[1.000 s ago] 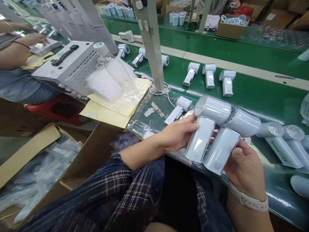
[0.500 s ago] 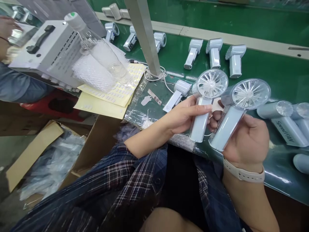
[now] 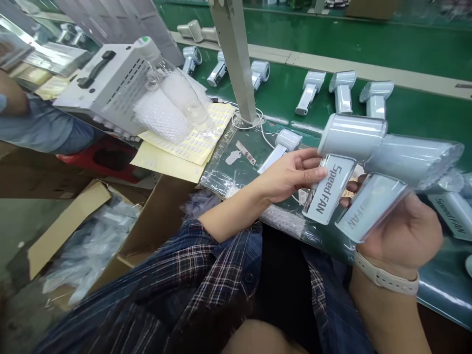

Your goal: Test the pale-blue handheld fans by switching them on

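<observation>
Two pale blue hand-held fans marked "SpeedFAN" are held side by side above the near edge of the green belt (image 3: 405, 54). My left hand (image 3: 291, 174) pinches the handle of the left fan (image 3: 342, 157). My right hand (image 3: 401, 231), with a white watch strap on the wrist, grips the handle of the right fan (image 3: 401, 172). Both fan heads point to the right, so I see their sides. Another fan (image 3: 280, 147) lies on the belt just behind my left hand.
Several more fans lie in a row on the belt (image 3: 342, 91). A metal post (image 3: 236, 54) stands ahead. Yellow sticker sheets (image 3: 177, 152), a clear bottle (image 3: 177, 93) and a white box with a handle (image 3: 103, 88) sit left. A cardboard box of plastic bags (image 3: 81, 246) is below.
Both fans were turned in my hands: first their round fronts faced me, now their sides with the lettering show. My hands stayed close together.
</observation>
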`<control>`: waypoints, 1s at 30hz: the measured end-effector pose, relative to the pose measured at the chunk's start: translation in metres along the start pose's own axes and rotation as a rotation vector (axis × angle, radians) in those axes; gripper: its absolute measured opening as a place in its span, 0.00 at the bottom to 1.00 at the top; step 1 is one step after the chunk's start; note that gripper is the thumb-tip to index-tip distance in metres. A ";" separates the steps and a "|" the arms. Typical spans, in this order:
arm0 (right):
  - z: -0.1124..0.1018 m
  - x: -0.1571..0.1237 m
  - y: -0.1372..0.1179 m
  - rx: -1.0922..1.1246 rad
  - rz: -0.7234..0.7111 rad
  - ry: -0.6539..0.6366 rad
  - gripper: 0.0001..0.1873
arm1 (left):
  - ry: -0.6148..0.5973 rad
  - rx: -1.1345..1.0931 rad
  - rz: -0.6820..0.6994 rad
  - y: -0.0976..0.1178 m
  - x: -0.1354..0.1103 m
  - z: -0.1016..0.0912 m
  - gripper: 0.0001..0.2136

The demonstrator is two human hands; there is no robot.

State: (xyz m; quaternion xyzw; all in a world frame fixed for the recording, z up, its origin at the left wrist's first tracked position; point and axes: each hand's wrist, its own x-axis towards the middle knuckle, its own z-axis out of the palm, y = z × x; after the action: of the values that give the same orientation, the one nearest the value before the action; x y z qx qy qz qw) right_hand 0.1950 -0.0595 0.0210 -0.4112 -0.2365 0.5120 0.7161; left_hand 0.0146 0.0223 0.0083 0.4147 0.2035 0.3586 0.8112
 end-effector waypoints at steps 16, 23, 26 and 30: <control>-0.003 0.003 0.013 -0.078 0.014 0.126 0.10 | 0.102 0.121 0.025 -0.004 -0.001 -0.001 0.31; -0.013 -0.007 0.005 -0.505 -0.317 -0.198 0.28 | 0.019 0.567 0.370 -0.003 -0.001 -0.008 0.21; -0.014 -0.006 0.002 -0.605 -0.518 -0.367 0.31 | -0.066 0.793 0.573 -0.002 -0.001 -0.014 0.11; -0.019 -0.001 0.001 -0.683 -0.722 -0.450 0.26 | -0.099 1.014 0.894 -0.001 0.003 -0.021 0.11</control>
State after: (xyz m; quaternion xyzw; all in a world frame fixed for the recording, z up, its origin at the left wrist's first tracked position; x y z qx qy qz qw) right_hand 0.2083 -0.0665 0.0099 -0.3935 -0.6630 0.2031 0.6036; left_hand 0.0036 0.0350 -0.0046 0.8041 0.1182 0.5003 0.2985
